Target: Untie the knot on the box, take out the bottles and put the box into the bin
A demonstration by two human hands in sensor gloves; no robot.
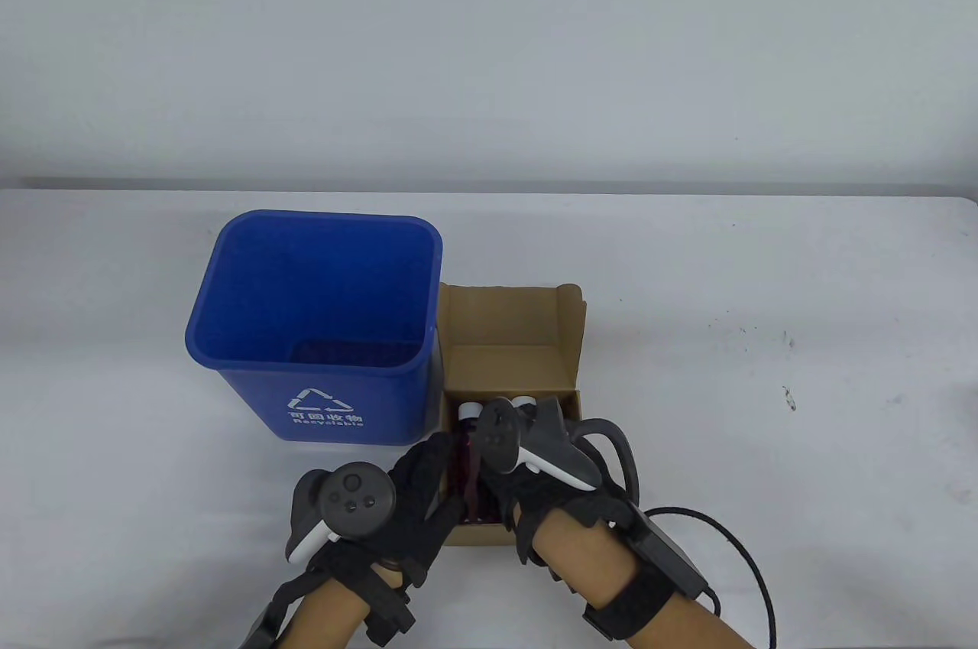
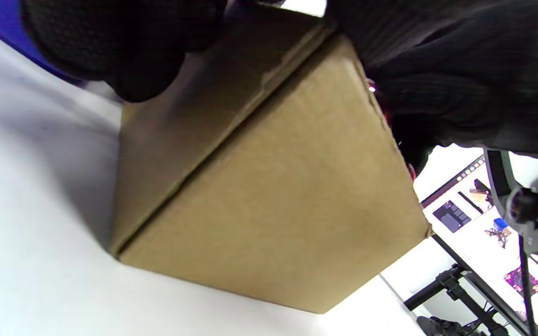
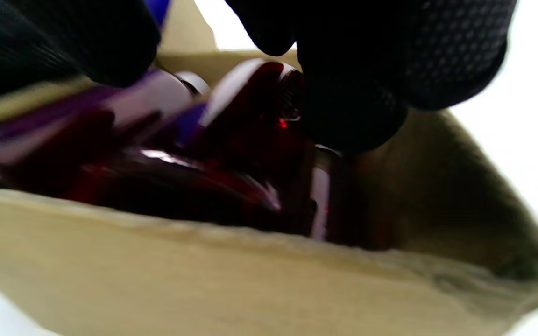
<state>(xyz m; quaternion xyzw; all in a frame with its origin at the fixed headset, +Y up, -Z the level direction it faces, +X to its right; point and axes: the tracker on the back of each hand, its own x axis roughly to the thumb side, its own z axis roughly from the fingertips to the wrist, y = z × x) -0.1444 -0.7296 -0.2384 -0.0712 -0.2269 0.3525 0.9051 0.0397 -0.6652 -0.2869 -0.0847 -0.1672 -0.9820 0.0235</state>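
Note:
The brown cardboard box [image 1: 508, 313] stands open beside the bin, its lid raised at the far side. Dark red bottles with white caps [image 1: 524, 400] lie inside. My left hand [image 1: 428, 481] is at the box's near left corner. In the left wrist view its thumb [image 2: 133, 60] lies on the outer side wall of the box [image 2: 273, 200] and its fingers reach over the rim. My right hand [image 1: 504, 496] reaches into the box from the near end, mostly hidden under its tracker. In the blurred right wrist view its fingers [image 3: 357, 102] curl on a dark red bottle [image 3: 250, 140].
A blue recycling bin [image 1: 344, 389] stands upright touching the box's left side, its mouth open. A black cable [image 1: 749, 550] runs from my right wrist across the table at the lower right. White tabletop stretches to the right and behind.

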